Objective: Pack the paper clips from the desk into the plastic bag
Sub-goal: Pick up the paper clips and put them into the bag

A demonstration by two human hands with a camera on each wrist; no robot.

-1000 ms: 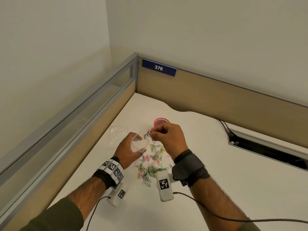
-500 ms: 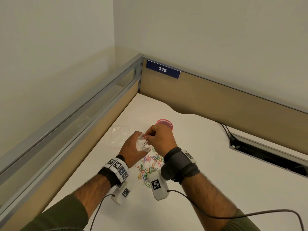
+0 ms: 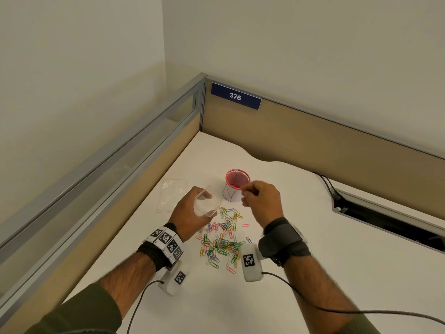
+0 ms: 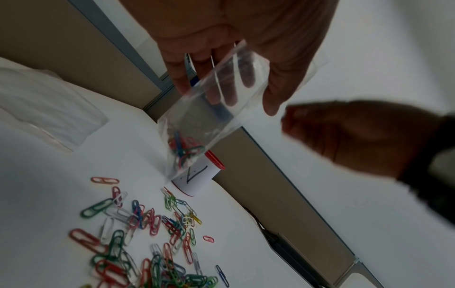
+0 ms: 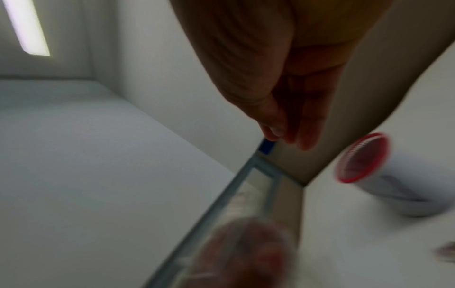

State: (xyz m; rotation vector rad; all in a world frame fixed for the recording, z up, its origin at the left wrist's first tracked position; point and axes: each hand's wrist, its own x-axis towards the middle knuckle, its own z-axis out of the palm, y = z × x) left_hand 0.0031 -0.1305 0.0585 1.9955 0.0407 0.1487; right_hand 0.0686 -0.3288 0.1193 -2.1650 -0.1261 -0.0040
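Observation:
My left hand (image 3: 193, 208) grips a small clear plastic bag (image 3: 207, 205) above the desk, its mouth held wide and turned toward the right hand. In the left wrist view several coloured paper clips (image 4: 183, 149) lie at the bottom of the bag (image 4: 221, 117). My right hand (image 3: 245, 195) hovers just right of the bag mouth, apart from it, with fingers loosely curled and nothing visible between them. A loose pile of coloured paper clips (image 3: 221, 239) is spread on the white desk (image 3: 313, 261) below and between both hands.
A white cup with a red rim (image 3: 234, 186) stands just behind the hands. A second flat plastic bag (image 3: 172, 194) lies to the left near the partition (image 3: 144, 150). A cable slot (image 3: 385, 220) opens in the desk at right. Sensor cables trail from both wrists.
My right hand carried clips into the bag mouth, then drew back to the right without them. The left hand kept hold of the bag and tilted its mouth open.

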